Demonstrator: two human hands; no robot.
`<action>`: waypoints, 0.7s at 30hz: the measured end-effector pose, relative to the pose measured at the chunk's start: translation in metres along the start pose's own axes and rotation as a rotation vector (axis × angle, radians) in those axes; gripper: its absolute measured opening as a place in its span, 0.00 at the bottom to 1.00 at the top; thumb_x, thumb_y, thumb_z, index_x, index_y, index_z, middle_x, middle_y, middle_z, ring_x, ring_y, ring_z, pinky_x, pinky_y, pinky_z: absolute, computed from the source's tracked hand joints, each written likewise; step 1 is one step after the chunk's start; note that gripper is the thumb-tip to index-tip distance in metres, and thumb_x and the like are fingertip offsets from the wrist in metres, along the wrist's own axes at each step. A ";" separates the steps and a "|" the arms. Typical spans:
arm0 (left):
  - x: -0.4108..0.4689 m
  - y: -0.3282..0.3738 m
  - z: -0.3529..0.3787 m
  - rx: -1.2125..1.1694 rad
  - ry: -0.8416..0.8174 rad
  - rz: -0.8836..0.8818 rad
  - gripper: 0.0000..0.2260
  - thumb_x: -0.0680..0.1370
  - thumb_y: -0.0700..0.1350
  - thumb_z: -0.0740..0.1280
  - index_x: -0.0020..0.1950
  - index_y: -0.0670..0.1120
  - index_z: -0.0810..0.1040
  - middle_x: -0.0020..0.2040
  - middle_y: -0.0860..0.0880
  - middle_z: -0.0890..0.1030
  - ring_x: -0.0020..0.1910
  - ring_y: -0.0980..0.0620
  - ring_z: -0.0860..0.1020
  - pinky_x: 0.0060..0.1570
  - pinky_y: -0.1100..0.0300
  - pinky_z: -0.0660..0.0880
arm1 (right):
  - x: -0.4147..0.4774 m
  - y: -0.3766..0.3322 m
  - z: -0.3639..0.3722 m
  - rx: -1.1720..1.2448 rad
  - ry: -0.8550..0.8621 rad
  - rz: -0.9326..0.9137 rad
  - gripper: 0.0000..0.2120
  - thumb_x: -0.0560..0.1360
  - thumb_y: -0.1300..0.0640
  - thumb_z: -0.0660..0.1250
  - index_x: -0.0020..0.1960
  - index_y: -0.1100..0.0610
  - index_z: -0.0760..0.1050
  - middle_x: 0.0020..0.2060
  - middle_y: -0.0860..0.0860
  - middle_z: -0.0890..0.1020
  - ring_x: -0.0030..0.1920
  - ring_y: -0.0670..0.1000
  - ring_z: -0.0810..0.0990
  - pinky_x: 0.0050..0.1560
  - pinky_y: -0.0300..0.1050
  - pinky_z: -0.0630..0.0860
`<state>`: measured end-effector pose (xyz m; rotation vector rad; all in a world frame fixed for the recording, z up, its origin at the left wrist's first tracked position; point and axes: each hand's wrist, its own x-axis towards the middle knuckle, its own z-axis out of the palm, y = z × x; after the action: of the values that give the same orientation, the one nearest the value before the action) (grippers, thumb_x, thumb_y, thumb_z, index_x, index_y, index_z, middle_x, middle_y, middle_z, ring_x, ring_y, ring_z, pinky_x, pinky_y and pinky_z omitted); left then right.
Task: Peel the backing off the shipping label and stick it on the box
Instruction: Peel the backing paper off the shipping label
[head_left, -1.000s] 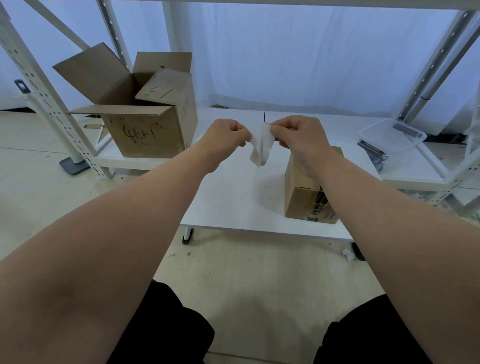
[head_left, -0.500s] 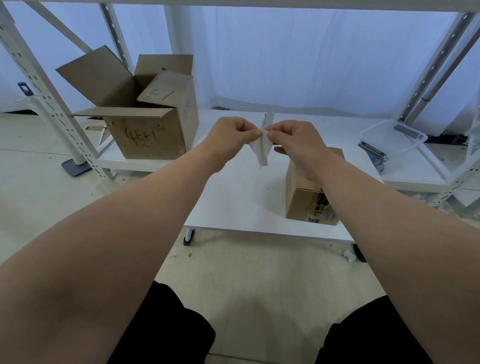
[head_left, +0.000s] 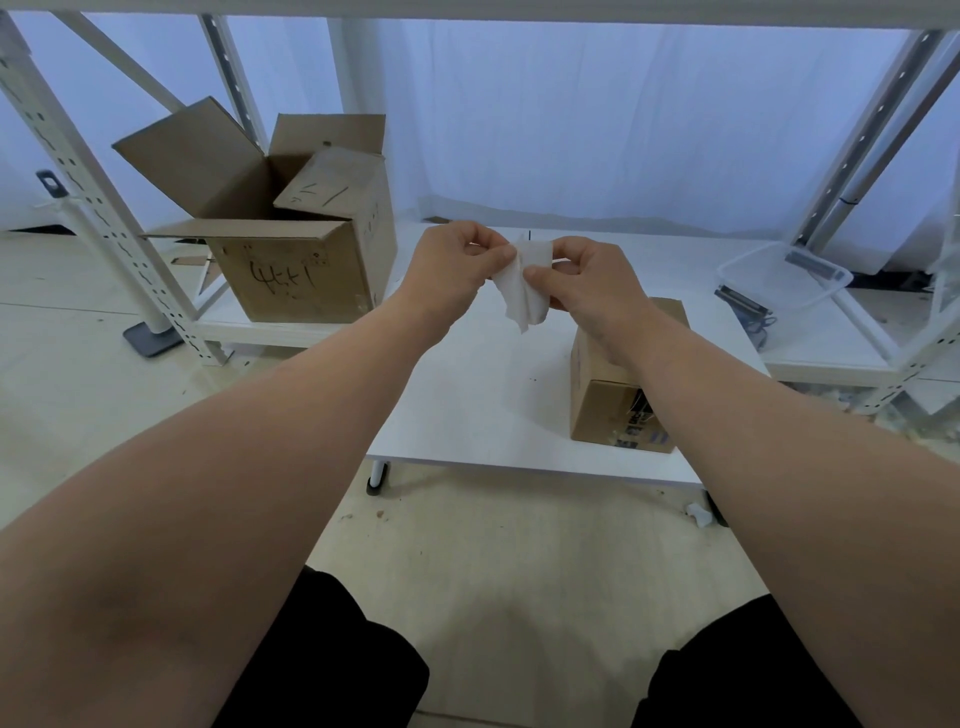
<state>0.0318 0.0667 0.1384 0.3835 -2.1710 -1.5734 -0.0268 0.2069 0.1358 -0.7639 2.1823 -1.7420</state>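
Note:
A white shipping label (head_left: 524, 291) hangs crumpled in the air between my two hands, above the low white table (head_left: 478, 405). My left hand (head_left: 452, 265) pinches its upper left edge with thumb and forefinger. My right hand (head_left: 587, 280) pinches it from the right, thumb on the front. Whether label and backing have come apart I cannot tell. The small closed cardboard box (head_left: 602, 400) stands on the table's right part, below and behind my right wrist, partly hidden by my forearm.
A large open cardboard box (head_left: 291, 260) with handwriting sits on a low shelf at the left. White metal rack posts (head_left: 93, 197) rise on both sides. A clear plastic tray (head_left: 784, 275) lies at the right. My knees in black are at the bottom.
My hands have shifted slightly apart again and the label is spread wider between them; the pinch points have moved a little, with my right thumb now lower on the paper.

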 end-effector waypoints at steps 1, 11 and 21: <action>0.000 0.000 0.001 0.005 0.002 0.002 0.05 0.75 0.41 0.68 0.40 0.46 0.76 0.34 0.50 0.78 0.31 0.58 0.73 0.37 0.68 0.71 | 0.000 -0.001 0.000 0.011 0.010 -0.001 0.07 0.75 0.62 0.67 0.52 0.58 0.78 0.48 0.62 0.84 0.52 0.61 0.82 0.58 0.58 0.77; 0.001 -0.003 0.001 0.039 -0.017 -0.024 0.05 0.77 0.42 0.67 0.41 0.47 0.74 0.35 0.49 0.78 0.39 0.49 0.72 0.40 0.59 0.69 | -0.001 -0.003 -0.001 0.029 0.077 0.017 0.08 0.75 0.64 0.65 0.52 0.63 0.80 0.54 0.65 0.81 0.55 0.64 0.79 0.54 0.62 0.76; 0.001 0.000 0.002 0.021 -0.132 -0.091 0.18 0.73 0.51 0.71 0.57 0.44 0.73 0.49 0.49 0.83 0.47 0.57 0.80 0.47 0.65 0.74 | 0.002 -0.003 0.002 0.042 0.125 0.026 0.13 0.73 0.61 0.69 0.50 0.72 0.76 0.51 0.72 0.78 0.53 0.69 0.78 0.52 0.58 0.79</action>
<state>0.0301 0.0680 0.1382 0.4007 -2.2997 -1.6694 -0.0274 0.2038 0.1382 -0.6295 2.2160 -1.8622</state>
